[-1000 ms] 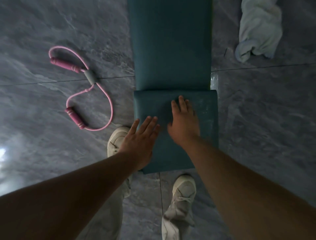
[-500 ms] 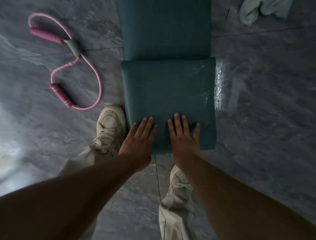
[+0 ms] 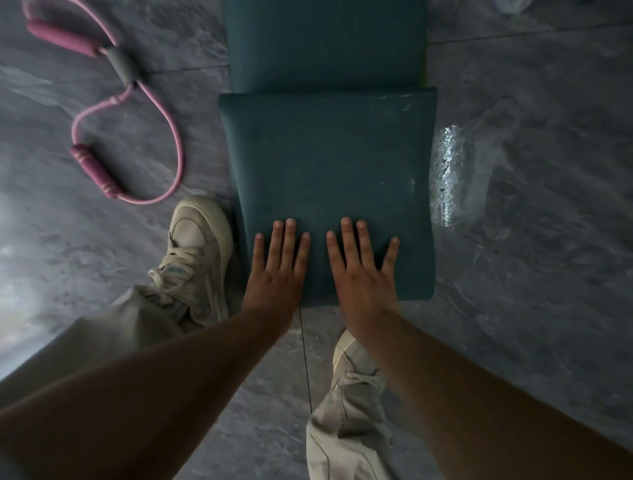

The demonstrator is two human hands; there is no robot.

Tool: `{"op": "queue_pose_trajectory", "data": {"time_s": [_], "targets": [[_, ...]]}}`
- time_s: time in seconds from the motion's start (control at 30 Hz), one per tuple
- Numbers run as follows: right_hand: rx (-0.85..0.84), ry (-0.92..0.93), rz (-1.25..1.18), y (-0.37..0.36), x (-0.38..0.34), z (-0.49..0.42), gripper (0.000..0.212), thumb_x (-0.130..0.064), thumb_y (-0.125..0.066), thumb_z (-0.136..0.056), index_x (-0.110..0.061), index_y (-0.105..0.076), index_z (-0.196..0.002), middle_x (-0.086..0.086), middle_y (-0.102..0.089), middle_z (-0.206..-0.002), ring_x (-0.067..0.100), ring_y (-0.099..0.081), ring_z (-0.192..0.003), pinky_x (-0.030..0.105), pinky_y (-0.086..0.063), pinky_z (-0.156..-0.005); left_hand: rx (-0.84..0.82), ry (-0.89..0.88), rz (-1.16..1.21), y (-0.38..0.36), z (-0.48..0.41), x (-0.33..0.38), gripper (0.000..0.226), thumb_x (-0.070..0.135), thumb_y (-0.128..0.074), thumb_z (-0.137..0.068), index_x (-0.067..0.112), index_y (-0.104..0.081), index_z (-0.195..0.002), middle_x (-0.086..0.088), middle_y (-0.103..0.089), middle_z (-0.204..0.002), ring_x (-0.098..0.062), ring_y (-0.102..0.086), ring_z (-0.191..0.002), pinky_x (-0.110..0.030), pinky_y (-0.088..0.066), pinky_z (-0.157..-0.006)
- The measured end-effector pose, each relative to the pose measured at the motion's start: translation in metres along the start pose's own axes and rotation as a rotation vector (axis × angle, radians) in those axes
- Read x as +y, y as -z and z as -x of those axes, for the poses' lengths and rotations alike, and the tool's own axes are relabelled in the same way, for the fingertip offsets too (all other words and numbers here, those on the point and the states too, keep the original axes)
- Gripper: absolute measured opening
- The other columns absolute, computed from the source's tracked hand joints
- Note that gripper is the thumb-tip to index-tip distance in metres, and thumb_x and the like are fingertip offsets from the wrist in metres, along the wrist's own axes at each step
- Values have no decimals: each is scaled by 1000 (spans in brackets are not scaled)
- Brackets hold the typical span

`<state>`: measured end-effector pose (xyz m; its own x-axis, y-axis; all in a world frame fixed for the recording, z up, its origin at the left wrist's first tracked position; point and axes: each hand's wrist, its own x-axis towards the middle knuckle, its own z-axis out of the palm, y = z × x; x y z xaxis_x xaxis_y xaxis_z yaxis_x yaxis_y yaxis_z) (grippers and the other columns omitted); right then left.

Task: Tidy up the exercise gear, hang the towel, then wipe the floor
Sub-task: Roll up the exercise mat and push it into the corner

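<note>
A teal exercise mat lies on the grey floor, its near end folded over into a flat double layer. My left hand and my right hand press flat on the near edge of that fold, fingers spread, side by side. Neither hand grips anything. A pink figure-eight resistance band with two foam handles lies on the floor to the left of the mat. Only a pale scrap of the towel shows at the top right edge.
The grey marble-pattern tile floor surrounds the mat, with a bright wet-looking patch just right of the fold. My two pale sneakers stand at the mat's near edge, one left and one below my right wrist.
Both hands slid from the fold's far part to its near edge and spread flat. The view tilted down and closer, so the towel has nearly left the frame.
</note>
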<state>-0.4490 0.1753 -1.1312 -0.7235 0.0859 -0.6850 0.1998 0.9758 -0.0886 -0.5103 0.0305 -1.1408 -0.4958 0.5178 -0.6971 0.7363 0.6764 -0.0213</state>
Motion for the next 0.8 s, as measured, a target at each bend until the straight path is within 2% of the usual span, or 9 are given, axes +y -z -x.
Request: {"op": "queue_pose_trajectory", "data": {"time_s": [0.17,0.3,0.43,0.57,0.7,0.8], "targets": [[3,6,-15,-1,9,18,99,-24,-61,-90,-15,12,-157,14,21,-163,31,16,-151,69,-2,-113,20,-40,-2,-2,2,-1,116,28,-70,-80,0,15,-153,-31,22,-158,-47,20,-146,-63,-7,-117],[1,-7,-17,-1,15,33,112,-27,-76,-77,-14,1,-158,15,10,-165,31,6,-153,66,-4,-115,-76,-114,18,14,7,-8,131,45,-75,-72,2,18,-153,-29,24,-158,-46,21,-147,-62,-7,-118],[46,-12,-5,17,16,42,114,-27,-77,-75,-12,0,-158,14,5,-166,32,4,-153,65,-3,-116,-228,-237,97,54,5,-33,137,52,-78,-65,8,16,-154,-22,19,-161,-41,14,-150,-57,-9,-121],[58,-7,-2,54,16,44,102,-29,-68,-84,-11,0,-158,12,-3,-166,34,0,-152,66,-3,-116,-328,-287,168,99,3,-55,138,52,-82,-61,14,11,-156,-16,14,-164,-36,7,-152,-50,-12,-121],[49,18,1,80,18,57,90,-26,-60,-90,-14,-1,-157,11,-5,-165,36,-2,-152,66,-4,-116,-160,-243,105,114,36,-46,134,60,-74,-64,13,12,-156,-12,14,-164,-32,7,-152,-50,-6,-123],[69,27,14,95,18,69,89,-24,-59,-91,-14,0,-157,12,-3,-165,36,-1,-152,66,-4,-116,-6,-137,83,121,64,-31,124,47,-74,-72,13,10,-156,-12,9,-165,-31,6,-153,-54,-6,-122]]}}
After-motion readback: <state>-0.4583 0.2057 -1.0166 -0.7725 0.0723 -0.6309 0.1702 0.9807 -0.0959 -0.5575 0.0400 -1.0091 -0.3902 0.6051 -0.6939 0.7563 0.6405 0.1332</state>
